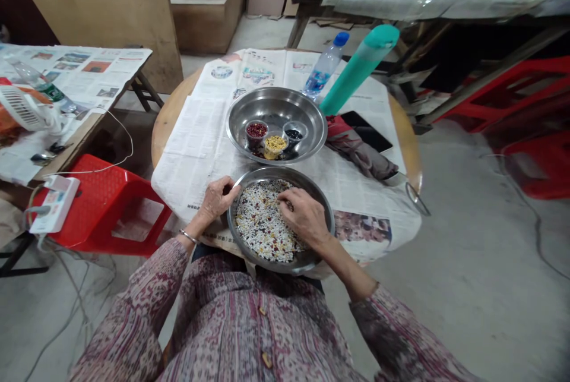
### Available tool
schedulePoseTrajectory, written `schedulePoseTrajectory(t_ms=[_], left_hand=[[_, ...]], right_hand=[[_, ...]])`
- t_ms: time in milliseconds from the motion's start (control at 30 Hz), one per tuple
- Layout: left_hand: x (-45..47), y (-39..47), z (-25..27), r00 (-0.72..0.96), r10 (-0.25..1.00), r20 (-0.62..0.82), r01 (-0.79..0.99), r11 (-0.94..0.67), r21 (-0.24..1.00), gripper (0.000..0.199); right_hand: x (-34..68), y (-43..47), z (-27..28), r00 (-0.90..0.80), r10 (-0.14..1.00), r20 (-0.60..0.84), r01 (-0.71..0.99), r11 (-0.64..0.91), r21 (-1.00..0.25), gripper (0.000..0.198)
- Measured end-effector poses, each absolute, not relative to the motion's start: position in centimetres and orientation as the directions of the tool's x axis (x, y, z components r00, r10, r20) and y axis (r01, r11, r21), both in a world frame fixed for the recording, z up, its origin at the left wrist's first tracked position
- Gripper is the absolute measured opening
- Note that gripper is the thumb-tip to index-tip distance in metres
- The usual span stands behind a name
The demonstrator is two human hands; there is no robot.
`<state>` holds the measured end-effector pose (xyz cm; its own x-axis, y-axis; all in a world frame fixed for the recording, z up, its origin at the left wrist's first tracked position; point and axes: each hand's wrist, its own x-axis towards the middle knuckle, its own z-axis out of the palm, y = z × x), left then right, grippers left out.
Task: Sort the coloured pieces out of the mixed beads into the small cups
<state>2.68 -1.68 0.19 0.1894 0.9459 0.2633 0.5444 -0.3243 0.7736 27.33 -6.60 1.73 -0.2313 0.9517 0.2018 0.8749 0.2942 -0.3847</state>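
Mixed grains (262, 221), mostly white with yellow, red and dark ones among them, lie in the near bowl (310, 260), a metal one set at the near edge of the round tabletop (164, 123). The right hand (305, 215) is down at the grains, its grip curled with the fingers drawn in; whether anything is pinched there cannot be made out. The left hand (220, 196) rests at the bowl's left rim — thumb against the metal, though whether the grip clamps it is hidden.

Just beyond stands the far bowl (276, 103), holding small clear cups (272, 154) of red beans (257, 129), yellow beans (275, 143) and black beans (293, 134).

The step in hand looks like picking through the mix by colour. The next move seems to call for a fine pinch on one coloured grain, the bowl kept steady — then a reach across to the matching cup.
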Motion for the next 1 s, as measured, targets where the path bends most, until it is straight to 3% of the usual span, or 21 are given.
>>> schedulePoseTrajectory(t_ms=[100, 367, 633, 767, 1000], left_hand=[[2.7, -1.7, 0.2, 0.183, 0.948, 0.261, 0.54, -0.319, 0.779, 0.022], [2.8, -1.8, 0.3, 0.179, 0.952, 0.25, 0.551, -0.308, 0.776, 0.022], [2.7, -1.7, 0.2, 0.194, 0.939, 0.284, 0.521, -0.344, 0.781, 0.02], [2.7, -1.7, 0.2, 0.19, 0.942, 0.277, 0.526, -0.336, 0.781, 0.021], [2.8, -1.7, 0.1, 0.182, 0.944, 0.275, 0.528, -0.329, 0.783, 0.02]], right_hand=[[26.7, -6.3, 1.3, -0.192, 0.962, 0.193, 0.876, 0.257, -0.408, 0.02], [24.2, -10.5, 2.2, -0.56, 0.805, 0.196, 0.678, 0.581, -0.451, 0.018], [26.6, -12.4, 2.5, -0.673, 0.725, 0.147, 0.616, 0.659, -0.431, 0.012], [27.0, -10.8, 1.8, -0.564, 0.809, 0.168, 0.728, 0.582, -0.361, 0.017], [27.9, -8.3, 1.0, -0.186, 0.958, 0.219, 0.877, 0.262, -0.402, 0.025]])
